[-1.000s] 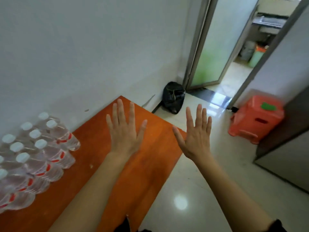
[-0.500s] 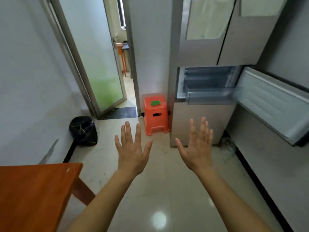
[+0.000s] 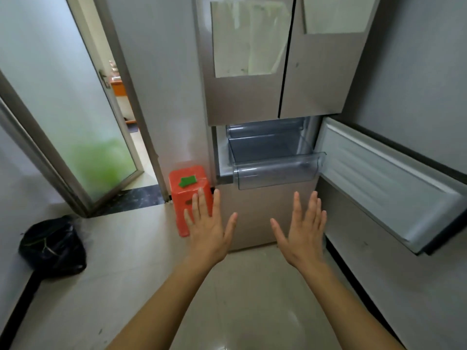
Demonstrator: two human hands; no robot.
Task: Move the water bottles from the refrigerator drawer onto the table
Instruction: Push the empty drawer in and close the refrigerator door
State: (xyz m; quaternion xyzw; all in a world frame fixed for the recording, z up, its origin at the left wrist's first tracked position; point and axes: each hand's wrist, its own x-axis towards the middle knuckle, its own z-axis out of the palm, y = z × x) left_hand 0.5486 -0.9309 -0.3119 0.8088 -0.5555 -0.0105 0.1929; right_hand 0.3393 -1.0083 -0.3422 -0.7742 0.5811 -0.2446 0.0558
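Observation:
I face a grey refrigerator [image 3: 252, 97] whose middle compartment door [image 3: 394, 188] swings open to the right. A clear plastic drawer [image 3: 276, 170] is pulled out of that compartment, and no bottle shows inside it. My left hand [image 3: 208, 228] and my right hand [image 3: 304, 231] are raised side by side below the drawer, fingers straight and spread, holding nothing. No water bottle and no table are in this view.
An orange plastic stool [image 3: 188, 190] with a green patch on top stands left of the refrigerator, partly behind my left hand. A black bag [image 3: 51, 246] lies by the left wall. A frosted glass door [image 3: 63, 109] stands ajar at the left.
My view swung from the orange table with its water bottles to the refrigerator and came closer to it. Both hands stayed open and empty in front of me.

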